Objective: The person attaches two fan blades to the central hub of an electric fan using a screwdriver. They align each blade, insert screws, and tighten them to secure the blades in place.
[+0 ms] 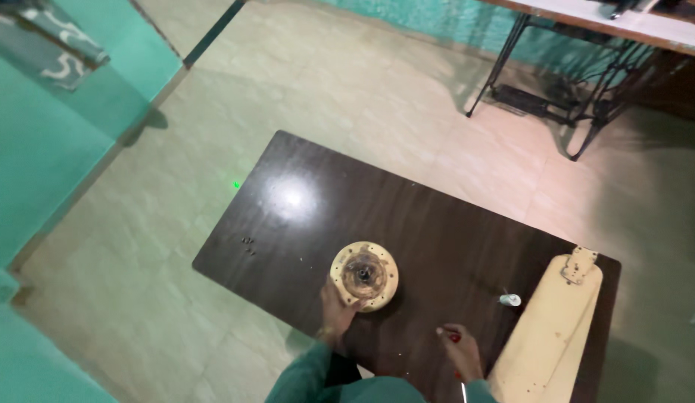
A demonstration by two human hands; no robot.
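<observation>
Head view looks down on a dark wooden surface standing on a pale tiled floor, and you have the round cream-coloured motor housing lying flat near the near edge, left of centre, its dark hub facing up. Your left hand rests against the housing's lower left rim, fingers curled onto the edge; your right hand sits well apart to the right, closed around something slim with a red part, probably a screwdriver, though it is too small to tell for sure. A long cream fan blade lies along the right side of the surface, and a small white piece stands between it and the housing. A few tiny dark bits, likely screws, lie near the left edge. Judging by its build, the housing is stiff metal and fairly heavy, with a smooth painted rim that can slide on the glossy top. Take it by the outer rim with the fingers spread wide, not by the greasy-looking hub, and keep it flat. A black metal stand sits beyond.
</observation>
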